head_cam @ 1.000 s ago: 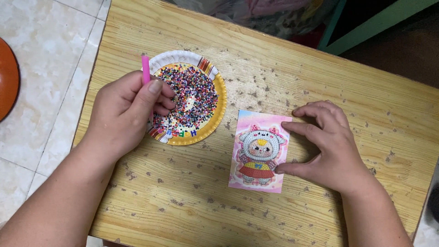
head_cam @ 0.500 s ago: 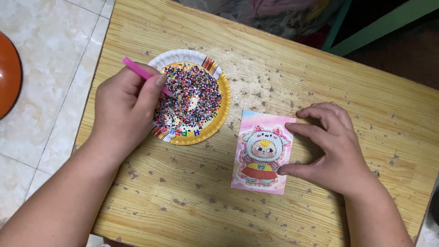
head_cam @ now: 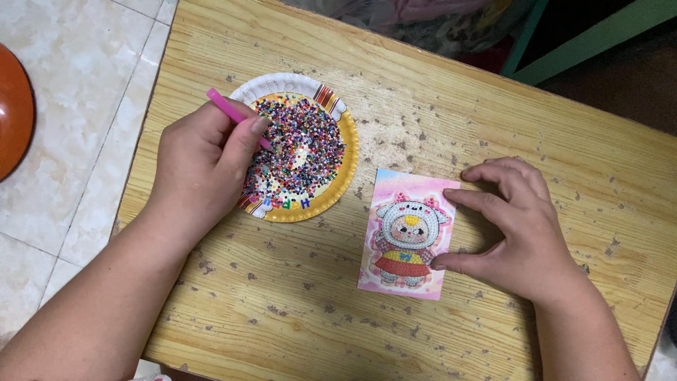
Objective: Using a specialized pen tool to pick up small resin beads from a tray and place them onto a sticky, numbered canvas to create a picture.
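My left hand point(head_cam: 201, 166) holds a thin pink pen point(head_cam: 226, 110) between thumb and fingers, its tip down among the small coloured beads point(head_cam: 303, 144) that fill a paper plate point(head_cam: 349, 159) with a yellow rim. A pink card point(head_cam: 405, 233) with a beaded cartoon figure lies flat to the right of the plate. My right hand point(head_cam: 525, 229) rests on the wooden table point(head_cam: 451, 106), with fingertips and thumb touching the card's right edge.
The table's left edge drops to a pale tiled floor point(head_cam: 70, 92), where part of an orange round object point(head_cam: 13, 113) shows at far left. Cloth and a green frame point(head_cam: 564, 49) lie beyond the table's far edge.
My left hand tilted the pink pen from upright to slanting and brought its tip into the beads. The right hand and the card stayed put.
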